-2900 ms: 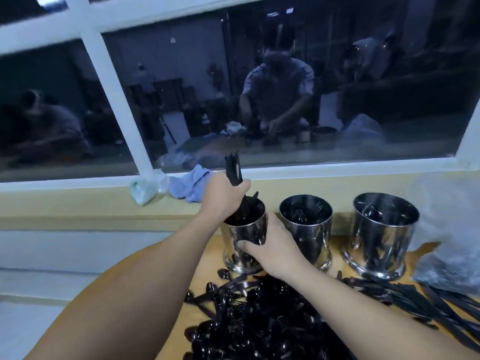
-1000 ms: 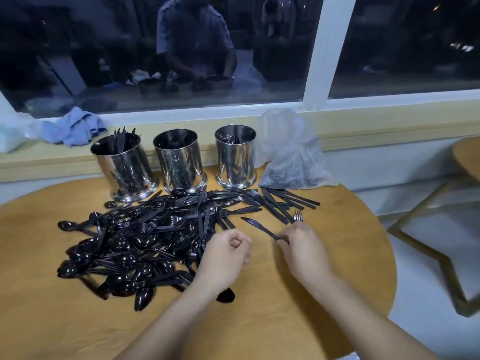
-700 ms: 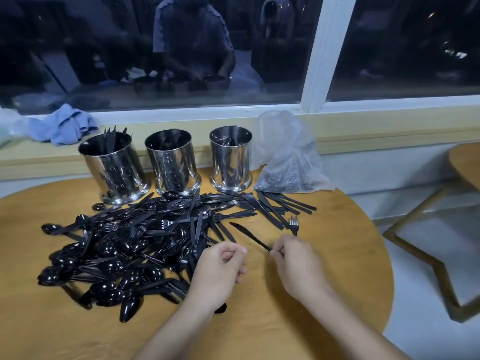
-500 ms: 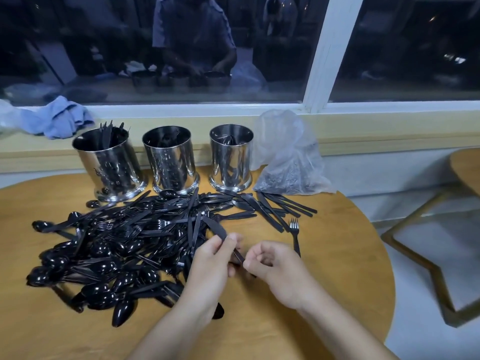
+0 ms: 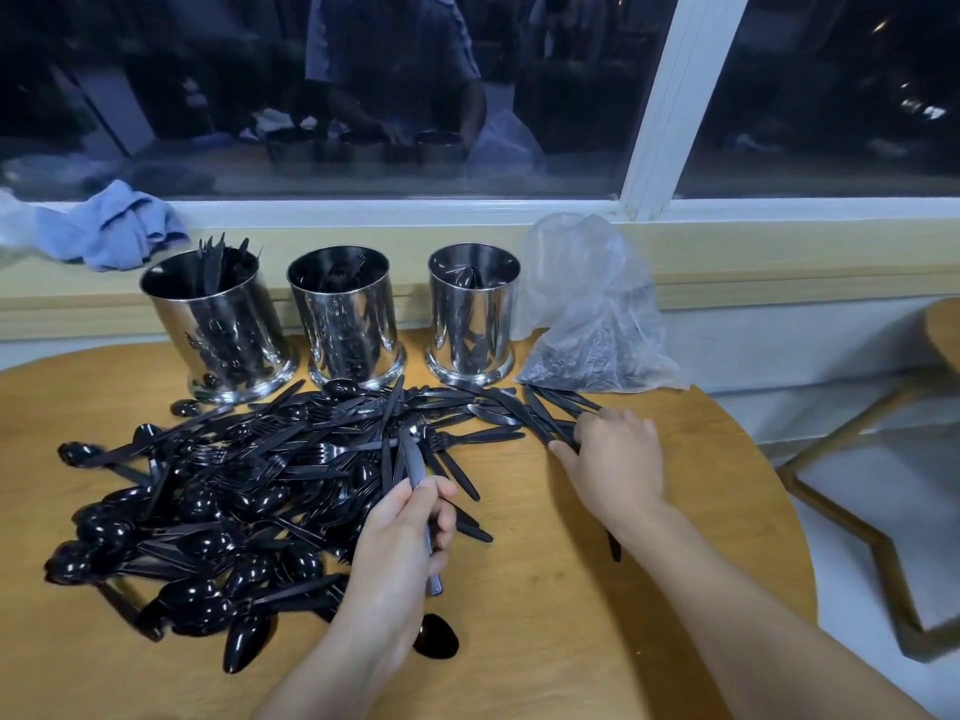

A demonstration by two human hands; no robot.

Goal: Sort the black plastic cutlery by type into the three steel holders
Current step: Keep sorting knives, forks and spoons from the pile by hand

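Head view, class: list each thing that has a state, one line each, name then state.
Left hand: shut on a black knife.
Right hand: open, fingers on the loose knives.
Left holder: upright, cutlery sticking out.
Middle holder: upright.
Right holder: upright.
Plastic bag: slumped, crumpled.

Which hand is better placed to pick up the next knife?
Right. The right hand already rests on the loose knives by the plastic bag; the left hand is busy holding a knife.

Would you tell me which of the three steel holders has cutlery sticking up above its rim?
The left holder, nearest the blue cloth: black cutlery pokes above its rim, while the others' contents stay below theirs.
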